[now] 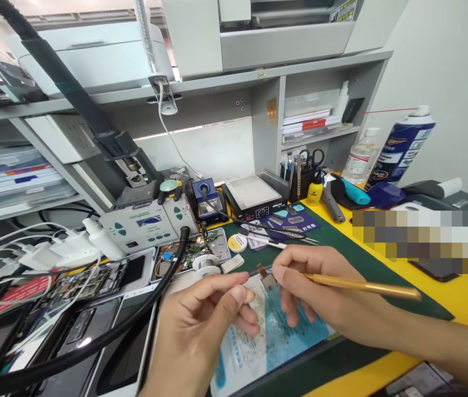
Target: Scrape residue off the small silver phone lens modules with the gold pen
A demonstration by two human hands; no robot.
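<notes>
My right hand (pixel 320 281) is closed around a slim gold pen-shaped tool (pixel 366 286), its shaft pointing off to the right. The working end is hidden behind my fingers. Beside those fingertips is a small part with a grey square and a brown flex strip (pixel 270 283); I cannot tell whether the tool touches it. My left hand (pixel 205 320) hovers to the left, fingers loosely curled and index stretched out, with nothing visible in it. Below both hands lies a blue-and-white printed work pad (pixel 254 358) on a green mat (pixel 383 275).
A solder wire spool (pixel 206 266) and a tray of circuit boards (pixel 192 251) sit at left. A thick black hose (pixel 134 325) crosses over phones there. Tweezers (pixel 296 235), a heating plate (pixel 254 193) and a soldering iron stand (pixel 208 201) are behind. At right stands a spray can (pixel 402 146).
</notes>
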